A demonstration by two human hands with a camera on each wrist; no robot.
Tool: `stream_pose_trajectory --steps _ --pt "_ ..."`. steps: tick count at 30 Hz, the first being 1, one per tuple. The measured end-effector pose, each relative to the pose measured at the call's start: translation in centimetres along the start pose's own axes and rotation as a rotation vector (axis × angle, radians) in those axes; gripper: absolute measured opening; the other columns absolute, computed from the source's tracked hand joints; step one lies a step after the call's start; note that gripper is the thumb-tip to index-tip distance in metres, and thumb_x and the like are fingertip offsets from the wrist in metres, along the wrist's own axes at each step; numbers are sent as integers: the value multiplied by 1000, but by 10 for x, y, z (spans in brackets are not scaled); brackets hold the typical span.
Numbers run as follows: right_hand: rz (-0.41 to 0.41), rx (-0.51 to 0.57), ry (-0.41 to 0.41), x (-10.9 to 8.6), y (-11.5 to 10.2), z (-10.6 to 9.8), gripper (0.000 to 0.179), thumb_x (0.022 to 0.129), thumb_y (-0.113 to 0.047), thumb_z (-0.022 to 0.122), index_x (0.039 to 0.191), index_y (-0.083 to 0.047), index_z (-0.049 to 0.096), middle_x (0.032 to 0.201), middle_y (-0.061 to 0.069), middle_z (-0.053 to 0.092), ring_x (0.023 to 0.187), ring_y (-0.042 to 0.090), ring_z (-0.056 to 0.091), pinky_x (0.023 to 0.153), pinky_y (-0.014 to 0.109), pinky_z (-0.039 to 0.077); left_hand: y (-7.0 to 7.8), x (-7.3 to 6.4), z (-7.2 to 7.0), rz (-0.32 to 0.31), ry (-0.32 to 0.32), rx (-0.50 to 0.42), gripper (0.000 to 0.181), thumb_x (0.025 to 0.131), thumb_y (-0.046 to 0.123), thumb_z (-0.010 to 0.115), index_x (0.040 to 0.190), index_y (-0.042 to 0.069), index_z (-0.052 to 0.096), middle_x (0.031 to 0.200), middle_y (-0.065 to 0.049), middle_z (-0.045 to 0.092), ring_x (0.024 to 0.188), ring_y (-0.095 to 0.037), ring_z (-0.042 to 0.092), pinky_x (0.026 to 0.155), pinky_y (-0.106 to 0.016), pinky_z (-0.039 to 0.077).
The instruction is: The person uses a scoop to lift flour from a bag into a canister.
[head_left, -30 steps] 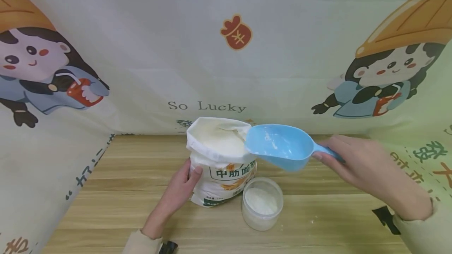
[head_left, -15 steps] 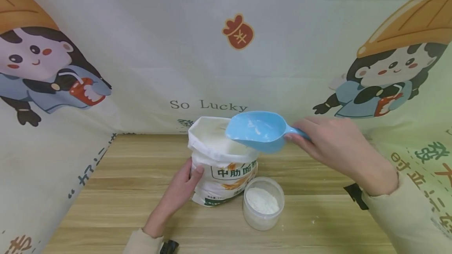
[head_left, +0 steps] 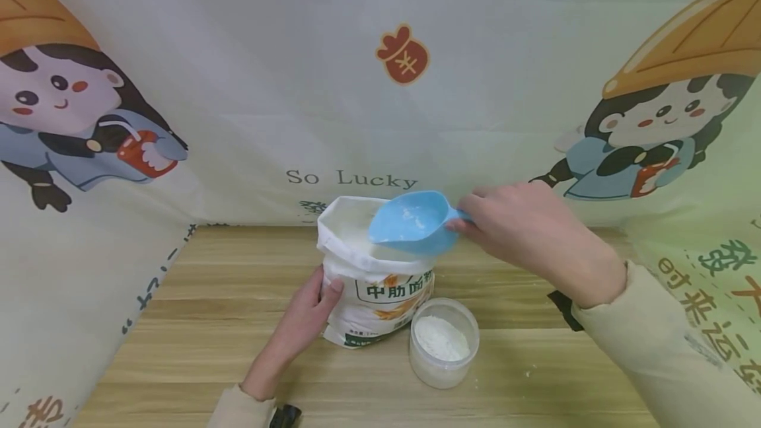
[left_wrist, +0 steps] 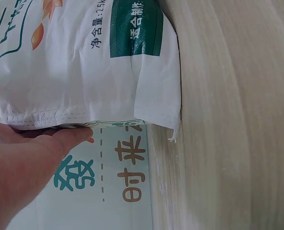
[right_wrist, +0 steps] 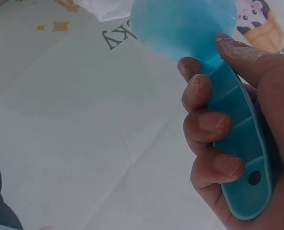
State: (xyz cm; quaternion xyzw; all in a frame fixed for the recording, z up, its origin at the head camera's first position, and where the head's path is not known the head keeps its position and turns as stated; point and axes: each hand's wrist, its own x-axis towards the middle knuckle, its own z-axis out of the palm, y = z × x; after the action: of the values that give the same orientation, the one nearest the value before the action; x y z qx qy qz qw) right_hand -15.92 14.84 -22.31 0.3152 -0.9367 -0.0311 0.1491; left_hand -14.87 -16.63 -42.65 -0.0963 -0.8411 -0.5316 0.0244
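Observation:
An opened white bag of flour (head_left: 357, 309) stands upright on the table, its top rim folded outward. At its left side my left hand (head_left: 300, 322) grips it, thumb on the front; in the left wrist view, the fingers (left_wrist: 60, 141) lie along the bag's edge. My right hand (head_left: 523, 223) holds a light blue scoop (head_left: 416, 220) over the bag's mouth, fingers wrapped round the handle (right_wrist: 237, 129). White powder clings inside the scoop and on the right fingertips. Just right of the bag sits a round clear tub (head_left: 444, 368) partly filled with white flour.
The wooden table (head_left: 196, 335) has a few white specks near the tub. A printed cloth (head_left: 285, 84) hangs behind the table and along both sides. Each wrist bears a dark strap-like piece.
My right hand has carried the scoop leftward from beside the bag to over its mouth. The left hand, bag and tub stay in place.

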Motion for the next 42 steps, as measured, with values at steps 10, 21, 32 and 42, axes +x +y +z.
stream_pose_trajectory --steps 10,21,32,42 --pt "-61 -42 -39 13 -9 0 34 95 -38 77 74 -15 63 63 -5 48 56 15 45 46 31 39 1 0 0 -3 -3 3 50 112 34 46 152 4 43 139 -23 61 126 -38 59 103 -60 50" --pt "-65 -106 -178 28 -26 -2 39 93 -37 78 65 -18 58 59 -4 47 55 15 43 45 29 39 2 -2 -1 14 12 31 49 112 34 46 151 4 46 137 -24 61 125 -39 60 100 -57 52" --pt "-118 -177 -114 33 -41 2 52 90 -29 81 55 -17 44 56 -4 36 53 12 31 42 27 33 1 1 -1 17 12 47 53 112 34 47 156 6 41 146 -23 56 132 -40 55 106 -61 46" --pt "-124 -198 -186 50 -52 11 46 93 -27 77 59 -18 47 59 -4 41 53 13 34 42 27 36 2 0 0 16 16 53 54 112 35 46 157 6 40 145 -24 57 130 -40 56 104 -61 49"
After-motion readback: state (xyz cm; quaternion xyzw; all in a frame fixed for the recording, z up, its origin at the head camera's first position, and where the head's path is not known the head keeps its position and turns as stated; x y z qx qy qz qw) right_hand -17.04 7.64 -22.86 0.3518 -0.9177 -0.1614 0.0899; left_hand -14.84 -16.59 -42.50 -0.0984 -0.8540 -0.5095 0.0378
